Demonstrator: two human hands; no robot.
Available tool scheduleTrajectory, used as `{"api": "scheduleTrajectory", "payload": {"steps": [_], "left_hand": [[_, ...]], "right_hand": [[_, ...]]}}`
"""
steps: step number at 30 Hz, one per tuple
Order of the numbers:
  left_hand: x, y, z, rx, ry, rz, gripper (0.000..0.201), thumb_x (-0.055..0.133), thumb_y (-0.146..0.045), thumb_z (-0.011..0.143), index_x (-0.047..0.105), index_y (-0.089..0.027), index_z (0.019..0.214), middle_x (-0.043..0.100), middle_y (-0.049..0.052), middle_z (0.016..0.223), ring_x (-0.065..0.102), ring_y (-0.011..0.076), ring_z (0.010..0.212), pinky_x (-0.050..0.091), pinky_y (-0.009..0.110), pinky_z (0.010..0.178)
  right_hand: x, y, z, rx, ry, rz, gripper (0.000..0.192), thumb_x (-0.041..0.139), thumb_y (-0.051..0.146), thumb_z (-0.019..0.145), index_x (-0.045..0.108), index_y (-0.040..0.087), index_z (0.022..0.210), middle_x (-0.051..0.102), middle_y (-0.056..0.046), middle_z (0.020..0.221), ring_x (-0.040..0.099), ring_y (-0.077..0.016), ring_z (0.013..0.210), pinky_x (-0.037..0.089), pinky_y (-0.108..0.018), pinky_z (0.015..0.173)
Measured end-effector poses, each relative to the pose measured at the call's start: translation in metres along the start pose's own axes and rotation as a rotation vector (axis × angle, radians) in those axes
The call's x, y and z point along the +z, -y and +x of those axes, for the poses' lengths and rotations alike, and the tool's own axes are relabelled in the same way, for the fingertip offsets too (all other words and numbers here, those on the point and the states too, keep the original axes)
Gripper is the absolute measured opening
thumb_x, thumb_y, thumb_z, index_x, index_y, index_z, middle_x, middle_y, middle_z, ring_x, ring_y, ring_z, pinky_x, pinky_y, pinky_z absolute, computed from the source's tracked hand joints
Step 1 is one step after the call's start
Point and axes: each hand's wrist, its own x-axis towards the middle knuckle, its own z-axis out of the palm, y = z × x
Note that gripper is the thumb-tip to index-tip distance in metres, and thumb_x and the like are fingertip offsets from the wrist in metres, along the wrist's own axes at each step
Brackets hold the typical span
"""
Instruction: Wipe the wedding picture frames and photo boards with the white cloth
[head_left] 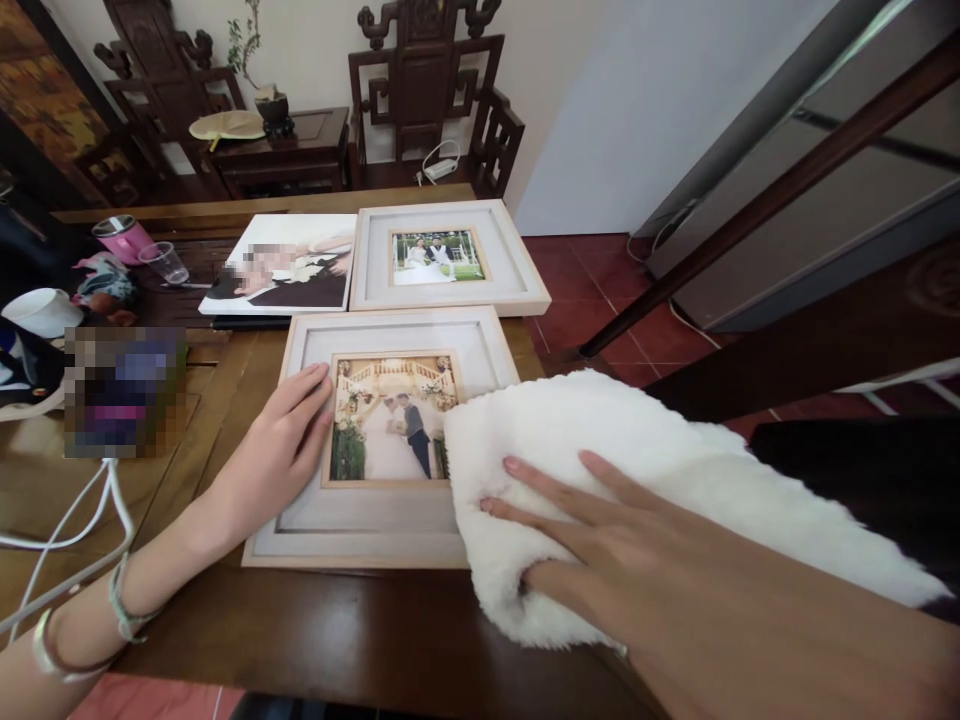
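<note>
A pale wooden picture frame (375, 515) lies face up near the table's front edge, holding a wedding photo (390, 420) of a couple. My left hand (281, 440) rests across its left side, fingers stretched out loosely, fingertips beside the photo's edge. Over the frame's right side spreads a fluffy white cloth (622, 420), which hides that part and hangs off toward the right. My right hand (607, 520) presses down on this cloth with fingers spread and the thumb tucked into a fold.
Behind lie a second framed photo (525, 275) and a white-edged photo panel (277, 265). To the left are a pink tumbler (124, 238), a clear plastic cup (165, 264), a white cup (43, 312) and white cables (112, 500). Dark carved chairs (424, 90) stand at the wall.
</note>
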Motion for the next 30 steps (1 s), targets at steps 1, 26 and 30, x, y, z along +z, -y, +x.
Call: {"api": "scheduleTrajectory", "payload": {"steps": [1,26,30], "left_hand": [[0.001,0.001,0.0,0.017,-0.004,0.008,0.042,0.039,-0.029,0.1,0.057,-0.008,0.132,0.051,0.018,0.145,0.044,0.0278,0.139,0.036,0.048,0.117],[-0.003,0.0,0.0,-0.001,0.035,-0.044,0.033,0.038,-0.023,0.1,0.059,-0.012,0.123,0.056,0.016,0.133,0.049,0.0283,0.132,0.039,0.049,0.114],[-0.002,0.001,0.001,0.008,0.034,-0.052,0.035,0.038,-0.023,0.1,0.058,-0.013,0.128,0.057,0.015,0.133,0.05,0.0281,0.131,0.04,0.048,0.113]], "right_hand": [[0.0,0.0,-0.001,0.003,-0.004,0.005,0.033,0.061,0.017,0.072,0.071,0.03,0.101,0.051,-0.004,0.147,0.035,-0.0347,0.141,0.029,-0.061,0.113],[-0.041,-0.033,0.197,-0.214,-0.063,-0.337,0.059,0.044,-0.01,0.078,0.058,0.015,0.129,0.043,-0.01,0.153,0.012,-0.03,0.149,0.007,-0.065,0.117],[-0.038,-0.032,0.205,-0.145,-0.052,-0.323,0.046,0.048,-0.007,0.078,0.066,0.013,0.116,0.062,-0.014,0.132,0.03,-0.0312,0.144,0.017,-0.06,0.116]]}}
